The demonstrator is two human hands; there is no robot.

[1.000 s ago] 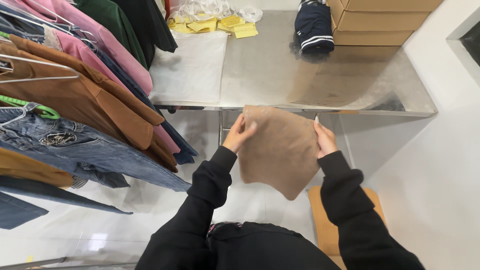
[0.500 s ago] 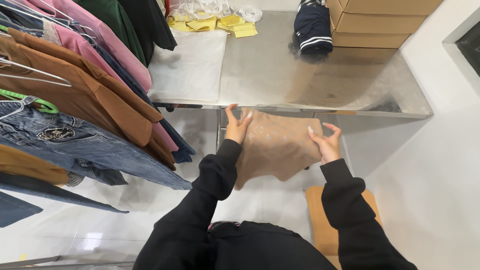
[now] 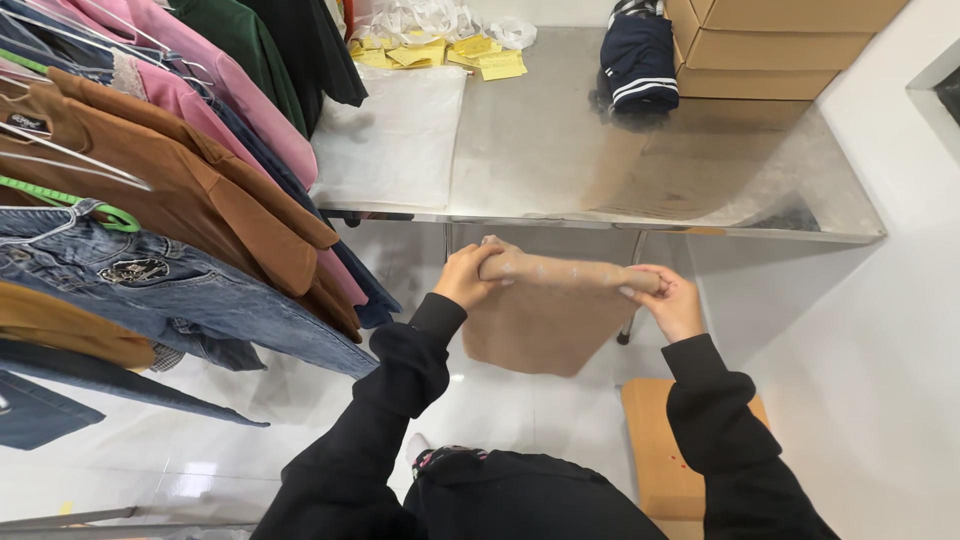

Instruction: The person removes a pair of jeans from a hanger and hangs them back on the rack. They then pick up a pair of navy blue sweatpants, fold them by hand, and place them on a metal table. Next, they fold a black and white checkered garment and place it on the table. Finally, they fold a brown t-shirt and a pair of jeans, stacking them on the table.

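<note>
A tan cloth in a clear plastic bag (image 3: pixel 548 318) hangs in front of me, just below the steel table's front edge (image 3: pixel 600 222). Its top is rolled into a tube. My left hand (image 3: pixel 468 276) grips the left end of that roll. My right hand (image 3: pixel 668 300) pinches the right end. Both arms are in black sleeves. The rest of the cloth droops below the roll.
A rail of hanging clothes (image 3: pixel 150 190) fills the left side. On the table lie a white plastic bag (image 3: pixel 395 135), yellow slips (image 3: pixel 470 58), a folded navy garment (image 3: pixel 635 55) and cardboard boxes (image 3: pixel 770 45). A wooden stool (image 3: pixel 655 450) stands by my right side.
The flat tan cloth, held by its upper corners, has been folded and rolled over at the top; both hands have come lower and closer to the roll.
</note>
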